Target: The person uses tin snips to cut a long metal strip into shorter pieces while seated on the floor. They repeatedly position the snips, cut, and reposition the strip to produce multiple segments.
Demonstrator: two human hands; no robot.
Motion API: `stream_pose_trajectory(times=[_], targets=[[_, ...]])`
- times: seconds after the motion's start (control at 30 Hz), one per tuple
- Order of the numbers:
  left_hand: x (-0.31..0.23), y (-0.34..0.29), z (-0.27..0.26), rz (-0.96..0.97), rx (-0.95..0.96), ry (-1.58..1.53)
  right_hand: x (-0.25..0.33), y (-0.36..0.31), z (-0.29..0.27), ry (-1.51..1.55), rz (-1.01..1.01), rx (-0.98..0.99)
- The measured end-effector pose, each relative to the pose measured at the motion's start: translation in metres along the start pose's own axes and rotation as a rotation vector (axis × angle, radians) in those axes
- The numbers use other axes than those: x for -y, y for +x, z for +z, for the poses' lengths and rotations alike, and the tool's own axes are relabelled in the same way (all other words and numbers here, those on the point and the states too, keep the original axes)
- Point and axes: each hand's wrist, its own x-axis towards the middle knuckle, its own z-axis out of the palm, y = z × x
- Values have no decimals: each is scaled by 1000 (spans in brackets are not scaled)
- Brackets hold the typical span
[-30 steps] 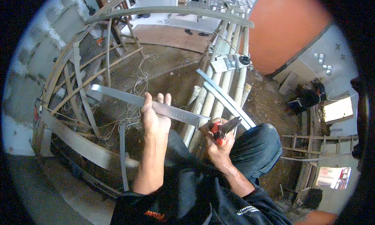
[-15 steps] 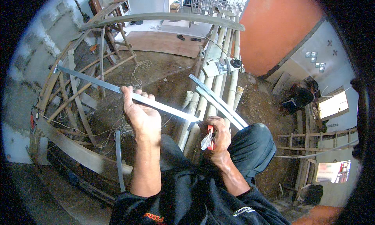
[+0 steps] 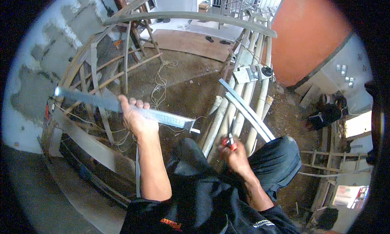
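Person low down, dark top, dark trousers, knees at the near end of a bundle of pale poles on bare earth.

Left hand: grip closed round a long silvery metal strip at about its middle, fingers curled over the far edge. Strip held in the air, slanting down to the right, off the left edge of the poles; its right end carries a small bright tab.

Right hand: grip wrapped round the red handles of a pair of snips, dark blades pointing away, over the near part of the poles, clear of the strip's end. From where I stand, cannot tell how far apart the blades are.

On the poles: two slim metal lengths side by side, slanting toward the right edge by the right knee. Beyond them, nearer the far end, a white boxy item. Left of the bundle, a pale cable in loose loops on the earth.
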Motion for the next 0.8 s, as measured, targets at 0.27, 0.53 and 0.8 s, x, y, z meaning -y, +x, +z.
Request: stream_pose_trajectory(times=[0.27,0.53,0.8], targets=[[-3,-25,-1,-29,133,-212,-5,-6,51,458,326,289],[1,-34,1,54,230,-196,17,2,51,406,169,257],[7,-42,1,89,204,-168,28,8,50,375,148,208]])
